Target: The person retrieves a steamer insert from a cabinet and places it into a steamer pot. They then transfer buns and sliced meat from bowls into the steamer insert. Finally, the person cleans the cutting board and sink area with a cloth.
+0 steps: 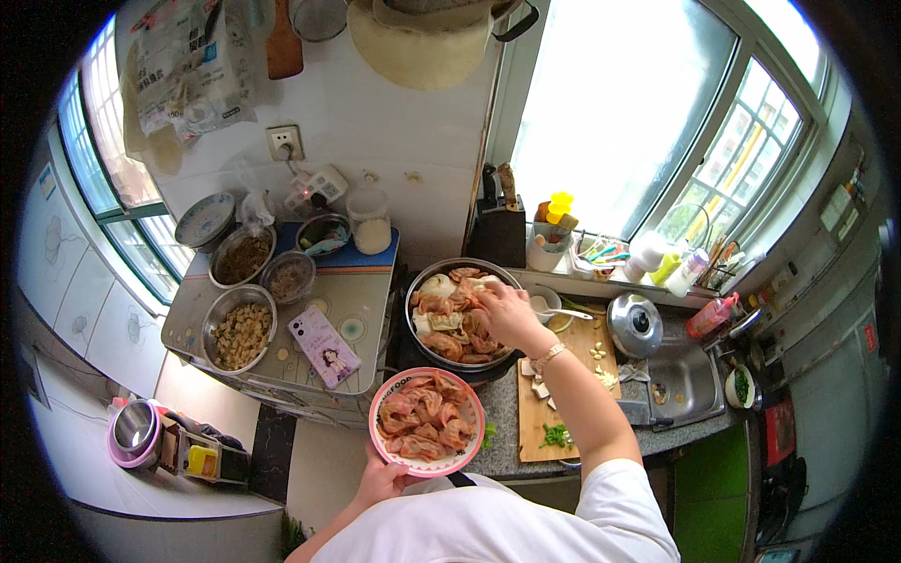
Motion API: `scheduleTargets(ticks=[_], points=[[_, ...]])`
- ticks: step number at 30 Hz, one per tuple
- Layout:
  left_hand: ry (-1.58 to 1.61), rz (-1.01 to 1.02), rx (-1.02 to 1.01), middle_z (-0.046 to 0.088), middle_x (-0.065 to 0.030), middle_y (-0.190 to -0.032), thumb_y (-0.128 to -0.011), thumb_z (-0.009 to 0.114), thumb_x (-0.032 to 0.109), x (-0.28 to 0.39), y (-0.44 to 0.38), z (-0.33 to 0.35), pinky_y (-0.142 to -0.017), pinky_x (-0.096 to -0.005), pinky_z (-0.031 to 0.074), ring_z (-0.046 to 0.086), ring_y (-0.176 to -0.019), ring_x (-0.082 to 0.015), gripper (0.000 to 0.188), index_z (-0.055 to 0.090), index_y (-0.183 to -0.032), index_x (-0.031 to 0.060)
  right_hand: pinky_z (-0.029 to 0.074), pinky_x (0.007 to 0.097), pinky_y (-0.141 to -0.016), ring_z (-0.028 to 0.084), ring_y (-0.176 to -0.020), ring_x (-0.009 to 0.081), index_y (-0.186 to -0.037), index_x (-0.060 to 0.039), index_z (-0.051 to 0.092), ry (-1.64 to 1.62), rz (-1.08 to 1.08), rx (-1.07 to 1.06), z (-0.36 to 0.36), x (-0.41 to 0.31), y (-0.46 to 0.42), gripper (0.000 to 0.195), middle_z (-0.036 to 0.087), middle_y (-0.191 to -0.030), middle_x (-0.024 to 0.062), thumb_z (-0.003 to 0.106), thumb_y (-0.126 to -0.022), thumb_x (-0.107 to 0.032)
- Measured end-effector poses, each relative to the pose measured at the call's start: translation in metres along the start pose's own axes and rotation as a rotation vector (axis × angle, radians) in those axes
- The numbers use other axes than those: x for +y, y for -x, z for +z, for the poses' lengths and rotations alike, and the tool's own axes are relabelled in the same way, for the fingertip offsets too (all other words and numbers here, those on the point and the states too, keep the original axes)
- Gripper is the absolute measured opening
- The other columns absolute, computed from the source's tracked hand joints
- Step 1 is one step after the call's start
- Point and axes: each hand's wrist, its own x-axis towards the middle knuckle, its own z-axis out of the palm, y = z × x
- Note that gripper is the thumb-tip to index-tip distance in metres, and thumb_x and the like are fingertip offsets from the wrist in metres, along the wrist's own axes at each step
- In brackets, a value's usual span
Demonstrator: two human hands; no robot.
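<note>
My left hand holds a plate with a pink-red rim from below at its near left edge. On the plate lie folded slices of reddish-brown meat. My right hand is over the right side of a wide round metal pan, its fingertips down among more meat slices and pale white pieces. Whether the fingers grip a slice cannot be seen. The pan stands on a dark stove, just beyond the plate.
At right are a wooden cutting board with garlic and chopped greens, a metal lid and a sink. A knife block stands behind. The left table bears several bowls and a phone.
</note>
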Motion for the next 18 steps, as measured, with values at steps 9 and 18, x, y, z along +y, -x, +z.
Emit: scheduleTargets(ticks=[9, 18], points=[[0.066, 0.024, -0.055, 0.036, -0.0162, -0.140, -0.080, 0.047, -0.010, -0.013, 0.001, -0.007, -0.081, -0.0548, 0.059, 0.055, -0.117, -0.0380, 0.071, 0.017, -0.136, 0.0209, 0.027, 0.0505, -0.107, 0.039, -0.132, 0.0291, -0.131, -0.0083, 0.053, 0.103, -0.169, -0.080, 0.030, -0.048, -0.011, 0.049, 0.052, -0.135, 0.0083, 0.046, -0.095, -0.042], [0.063, 0.010, -0.041, 0.035, -0.0170, -0.140, -0.080, 0.045, -0.011, -0.014, 0.006, -0.008, -0.082, -0.0546, 0.059, 0.054, -0.119, -0.0386, 0.069, 0.018, -0.135, 0.0199, 0.031, 0.0504, -0.103, 0.044, -0.124, 0.0270, -0.116, -0.0134, 0.062, -0.097, -0.228, 0.021, 0.026, -0.064, -0.017, 0.034, 0.054, -0.128, 0.0062, 0.046, -0.096, -0.035]])
